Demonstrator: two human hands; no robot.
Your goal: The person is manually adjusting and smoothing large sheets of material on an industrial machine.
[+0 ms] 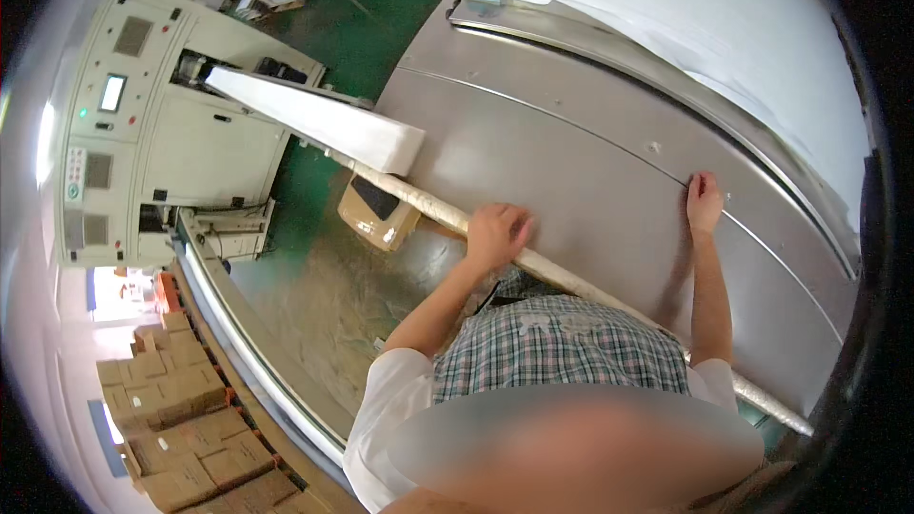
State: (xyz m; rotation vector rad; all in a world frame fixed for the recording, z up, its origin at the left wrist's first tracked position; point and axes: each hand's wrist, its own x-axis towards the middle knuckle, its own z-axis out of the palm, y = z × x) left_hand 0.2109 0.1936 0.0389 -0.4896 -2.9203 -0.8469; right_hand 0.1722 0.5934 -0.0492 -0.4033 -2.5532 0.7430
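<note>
My left hand point(497, 235) is loosely curled above the front edge of a grey metal table point(562, 171), beside the padded rail point(562, 276) that runs along that edge. Nothing shows between its fingers. Further right, my right hand point(705, 202) rests on the tabletop near a seam, its fingers bent and drawn together. Whatever may be inside those fingers is hidden. To the left of my left hand, a long stack of white sheet material point(381, 140) lies on the table's left end and reaches toward a machine.
A large cream machine cabinet point(190, 124) stands at the left, with a conveyor rail point(248, 333) running toward me. Stacked cardboard boxes point(181, 419) fill the lower left. A taped box point(377, 214) sits on the floor. White sheeting point(685, 9) covers the table's far side behind a metal bar point(647, 57).
</note>
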